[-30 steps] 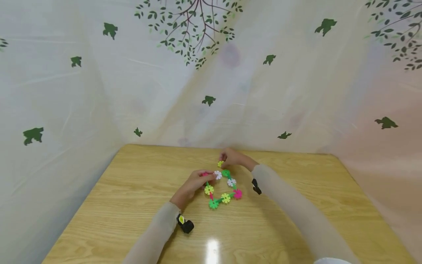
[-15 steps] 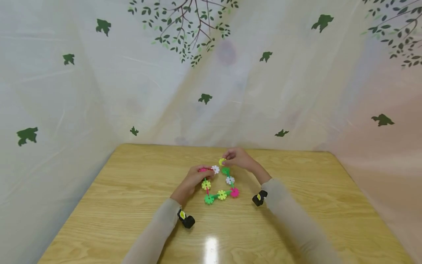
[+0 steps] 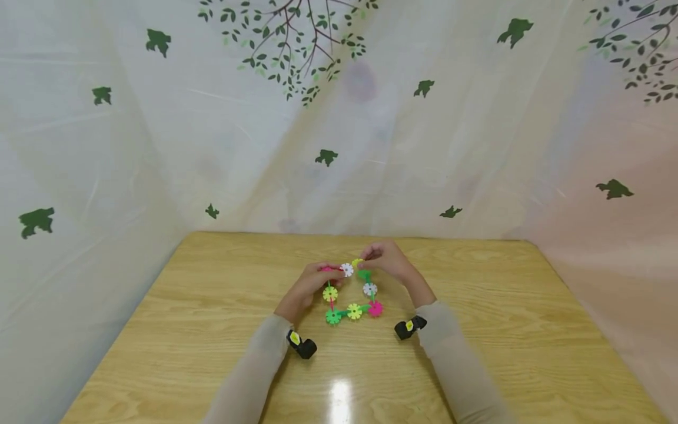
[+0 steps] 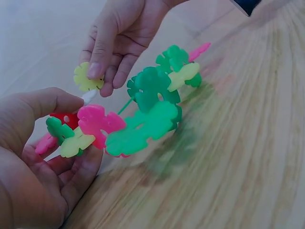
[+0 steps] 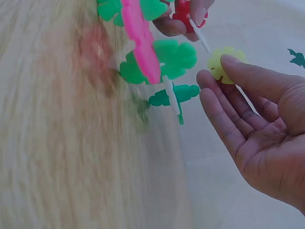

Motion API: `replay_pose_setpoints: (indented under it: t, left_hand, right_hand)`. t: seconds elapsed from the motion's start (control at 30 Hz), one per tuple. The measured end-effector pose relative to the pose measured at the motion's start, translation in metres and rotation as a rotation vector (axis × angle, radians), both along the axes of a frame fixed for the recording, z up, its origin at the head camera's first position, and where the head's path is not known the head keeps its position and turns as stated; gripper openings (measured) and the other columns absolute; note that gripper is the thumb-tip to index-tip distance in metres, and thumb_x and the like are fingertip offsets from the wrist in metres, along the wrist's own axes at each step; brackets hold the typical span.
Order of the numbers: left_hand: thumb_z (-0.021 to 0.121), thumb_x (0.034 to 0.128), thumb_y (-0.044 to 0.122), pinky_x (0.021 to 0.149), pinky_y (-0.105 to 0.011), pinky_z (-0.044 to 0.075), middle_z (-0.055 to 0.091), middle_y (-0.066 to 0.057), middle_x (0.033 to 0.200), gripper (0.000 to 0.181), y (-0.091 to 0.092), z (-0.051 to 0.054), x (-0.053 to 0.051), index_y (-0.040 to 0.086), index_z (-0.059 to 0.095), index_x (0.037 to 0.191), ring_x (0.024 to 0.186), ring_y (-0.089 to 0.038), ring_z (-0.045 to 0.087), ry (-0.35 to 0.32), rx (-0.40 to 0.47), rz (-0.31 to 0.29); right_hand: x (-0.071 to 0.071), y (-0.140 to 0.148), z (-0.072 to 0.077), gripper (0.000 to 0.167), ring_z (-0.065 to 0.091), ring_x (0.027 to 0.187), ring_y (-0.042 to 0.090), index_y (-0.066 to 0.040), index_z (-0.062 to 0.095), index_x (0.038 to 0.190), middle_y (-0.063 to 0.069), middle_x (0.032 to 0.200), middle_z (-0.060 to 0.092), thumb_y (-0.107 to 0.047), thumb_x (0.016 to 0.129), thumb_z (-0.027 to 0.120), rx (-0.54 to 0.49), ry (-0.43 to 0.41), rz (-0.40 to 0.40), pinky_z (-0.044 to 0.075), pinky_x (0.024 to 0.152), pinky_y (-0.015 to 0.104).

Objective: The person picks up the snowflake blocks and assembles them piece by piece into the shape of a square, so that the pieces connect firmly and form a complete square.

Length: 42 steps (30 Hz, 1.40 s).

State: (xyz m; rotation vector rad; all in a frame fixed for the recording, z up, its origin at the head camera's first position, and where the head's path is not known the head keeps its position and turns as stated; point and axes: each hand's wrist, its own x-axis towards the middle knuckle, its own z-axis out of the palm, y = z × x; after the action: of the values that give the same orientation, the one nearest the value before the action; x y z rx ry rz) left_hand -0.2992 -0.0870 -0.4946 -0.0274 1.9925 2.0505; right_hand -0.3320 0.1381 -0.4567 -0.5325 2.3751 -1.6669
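A chain of interlocking snowflake discs bends into an almost closed ring above the table. Along it I see a white disc (image 3: 346, 270), a yellow disc (image 3: 330, 294), a green disc (image 3: 333, 316) and a pink disc (image 3: 375, 309). My left hand (image 3: 309, 287) grips the ring's upper left, thumb by the white disc; red and pink discs (image 4: 99, 125) show there in the left wrist view. Between thumb and fingers, my right hand (image 3: 391, 262) pinches a loose-ended yellow disc (image 5: 228, 64). Its edge is right at the white disc's edge; I cannot tell whether they are joined.
The ring's other end, a green disc (image 3: 364, 274), lies just below the right fingers. Underneath is a wooden table (image 3: 222, 306). A pale curtain (image 3: 254, 147) with leaf and bird prints hangs behind its far edge. Each wrist carries a black camera (image 3: 303, 346).
The right hand, holding the yellow disc, has drawn back from above the green disc and then come to the white disc's edge. The left hand has raised the white disc slightly.
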Motion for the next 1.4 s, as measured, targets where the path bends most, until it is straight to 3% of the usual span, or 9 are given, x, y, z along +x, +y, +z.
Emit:
replay_pose_setpoints:
  t: [0.2, 0.47, 0.63, 0.8, 1.13, 1.4]
  left_hand:
    - [0.075, 0.0879, 0.008, 0.071, -0.022, 0.054, 0.07, 0.0, 0.075, 0.026, 0.001, -0.001, -0.0012, -0.003, 0.071, 0.111, 0.072, -0.012, 0.064, -0.008, 0.044, -0.001]
    - [0.075, 0.0877, 0.01, 0.07, -0.021, 0.053, 0.07, 0.004, 0.074, 0.029, 0.0031, -0.0018, -0.0053, -0.002, 0.072, 0.114, 0.071, -0.009, 0.064, -0.006, 0.039, 0.001]
    - [0.076, 0.0876, 0.011, 0.07, -0.022, 0.053, 0.07, 0.003, 0.074, 0.028, 0.0039, -0.0006, -0.0046, -0.001, 0.072, 0.113, 0.072, -0.01, 0.063, -0.008, 0.036, 0.0]
    - [0.076, 0.0866, 0.009, 0.069, -0.022, 0.053, 0.07, 0.004, 0.073, 0.029, 0.0049, -0.0007, -0.0041, 0.0, 0.072, 0.114, 0.071, -0.01, 0.064, -0.016, 0.055, 0.016]
    - [0.073, 0.087, 0.004, 0.066, -0.021, 0.054, 0.069, 0.005, 0.068, 0.025, 0.0058, 0.0, -0.0015, 0.001, 0.071, 0.111, 0.066, -0.006, 0.065, -0.034, 0.093, 0.069]
    - [0.073, 0.0887, 0.005, 0.067, -0.021, 0.057, 0.071, 0.005, 0.072, 0.024, 0.0057, 0.0015, -0.001, 0.001, 0.068, 0.112, 0.067, -0.006, 0.067, -0.053, 0.107, 0.051]
  right_hand:
    - [0.0034, -0.0012, -0.0001, 0.015, 0.066, 0.08, 0.01, 0.005, 0.07, 0.092, -0.002, 0.084, 0.071, -0.002, 0.085, 0.08, -0.002, -0.008, 0.009, 0.055, 0.076, 0.021]
    - [0.0018, 0.0023, 0.0001, 0.019, 0.066, 0.078, 0.008, 0.012, 0.067, 0.092, 0.008, 0.089, 0.071, 0.002, 0.083, 0.081, -0.025, -0.01, 0.009, 0.056, 0.075, 0.02]
    - [0.0029, 0.0041, 0.0015, 0.019, 0.066, 0.077, 0.008, 0.013, 0.067, 0.091, 0.006, 0.087, 0.072, 0.003, 0.082, 0.08, -0.041, -0.013, 0.027, 0.056, 0.074, 0.02]
    - [0.0034, 0.0044, 0.0003, 0.015, 0.066, 0.075, 0.008, 0.008, 0.069, 0.087, -0.001, 0.082, 0.071, 0.001, 0.082, 0.082, -0.021, -0.007, 0.025, 0.056, 0.073, 0.021]
    - [0.0027, -0.0003, -0.0046, 0.007, 0.066, 0.08, 0.014, 0.0, 0.074, 0.084, 0.006, 0.089, 0.074, -0.001, 0.084, 0.081, -0.007, 0.062, 0.015, 0.055, 0.073, 0.025]
    - [0.0036, -0.0002, -0.0039, 0.008, 0.067, 0.08, 0.012, 0.0, 0.075, 0.084, 0.01, 0.09, 0.075, -0.004, 0.083, 0.083, -0.028, 0.072, 0.035, 0.056, 0.073, 0.024]
